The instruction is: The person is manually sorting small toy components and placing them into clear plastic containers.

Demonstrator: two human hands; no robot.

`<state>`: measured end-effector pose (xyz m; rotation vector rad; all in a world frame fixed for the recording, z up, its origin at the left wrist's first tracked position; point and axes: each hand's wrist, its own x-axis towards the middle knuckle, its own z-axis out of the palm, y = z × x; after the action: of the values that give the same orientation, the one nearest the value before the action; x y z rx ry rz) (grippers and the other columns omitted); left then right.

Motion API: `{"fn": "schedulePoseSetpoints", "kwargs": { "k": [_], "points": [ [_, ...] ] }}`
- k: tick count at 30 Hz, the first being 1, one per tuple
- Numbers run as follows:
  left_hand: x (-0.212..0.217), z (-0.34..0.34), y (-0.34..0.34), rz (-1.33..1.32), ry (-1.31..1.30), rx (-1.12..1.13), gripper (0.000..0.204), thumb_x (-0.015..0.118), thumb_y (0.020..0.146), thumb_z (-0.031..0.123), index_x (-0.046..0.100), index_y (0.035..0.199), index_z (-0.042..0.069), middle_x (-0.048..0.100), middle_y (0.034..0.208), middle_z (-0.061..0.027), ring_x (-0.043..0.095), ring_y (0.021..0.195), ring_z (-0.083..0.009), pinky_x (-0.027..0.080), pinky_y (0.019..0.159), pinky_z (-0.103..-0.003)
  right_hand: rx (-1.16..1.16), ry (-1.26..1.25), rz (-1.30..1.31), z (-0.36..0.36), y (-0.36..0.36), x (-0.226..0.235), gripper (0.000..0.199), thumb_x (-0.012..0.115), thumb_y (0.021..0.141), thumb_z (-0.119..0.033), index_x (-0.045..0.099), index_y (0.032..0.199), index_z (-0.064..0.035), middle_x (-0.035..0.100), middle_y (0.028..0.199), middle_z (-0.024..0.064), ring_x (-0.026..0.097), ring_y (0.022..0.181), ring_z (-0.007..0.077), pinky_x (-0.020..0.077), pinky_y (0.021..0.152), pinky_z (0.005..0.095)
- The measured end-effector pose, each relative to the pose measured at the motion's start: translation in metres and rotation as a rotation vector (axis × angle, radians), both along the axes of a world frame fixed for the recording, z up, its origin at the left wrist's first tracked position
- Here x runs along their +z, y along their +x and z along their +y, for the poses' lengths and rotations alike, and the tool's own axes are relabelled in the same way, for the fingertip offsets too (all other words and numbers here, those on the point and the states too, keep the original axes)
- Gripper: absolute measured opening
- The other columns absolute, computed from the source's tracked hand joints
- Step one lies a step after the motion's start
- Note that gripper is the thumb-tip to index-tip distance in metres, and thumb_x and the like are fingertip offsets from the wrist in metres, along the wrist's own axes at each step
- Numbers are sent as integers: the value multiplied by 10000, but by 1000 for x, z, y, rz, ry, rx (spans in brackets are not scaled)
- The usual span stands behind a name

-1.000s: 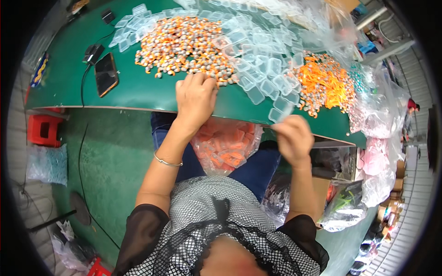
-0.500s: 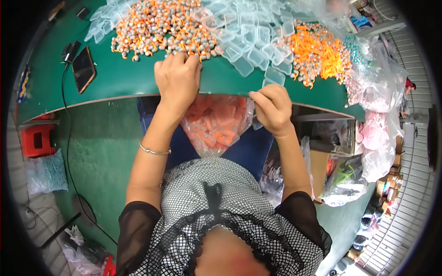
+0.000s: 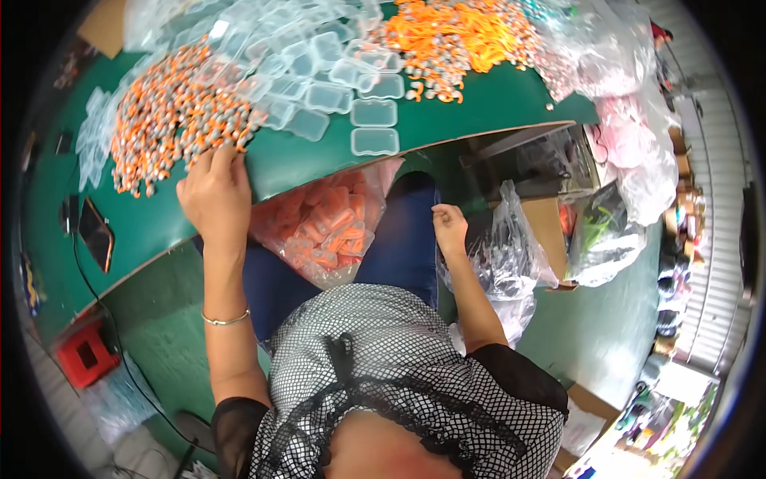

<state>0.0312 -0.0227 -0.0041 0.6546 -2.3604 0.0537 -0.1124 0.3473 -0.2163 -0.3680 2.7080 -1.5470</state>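
The left hand bends its fingers over the near edge of a heap of grey-and-orange pieces on the green counter, the right hand hangs beside the thigh, and I cannot tell whether either grip is open or closed on something. Clear cases crowd the counter between that heap and a pile of orange strands, with a phone to the left. A clear bag of orange items sits between the hands, and a crumpled plastic bag and cardboard box stand to the right.
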Motion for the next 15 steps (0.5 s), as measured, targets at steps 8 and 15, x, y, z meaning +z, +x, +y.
{"fn": "schedulePoseSetpoints", "kwargs": {
  "k": [8,15],
  "points": [
    [-4,0,-3,-59,71,-31,169,675,847,83,683,1015,104,683,979,-74,655,877,-277,468,715,-400,-91,-22,-47,7,2,4,125,660,833,51,728,890,-36,639,862,71,603,633,113,490,588,256],
    [6,4,3,119,243,-153,181,640,830,-17,670,992,56,672,942,-118,643,818,-308,505,709,-399,99,-141,289,-30,-8,97,170,660,811,109,704,927,-8,638,893,75,589,653,116,487,597,249]
  ]
}}
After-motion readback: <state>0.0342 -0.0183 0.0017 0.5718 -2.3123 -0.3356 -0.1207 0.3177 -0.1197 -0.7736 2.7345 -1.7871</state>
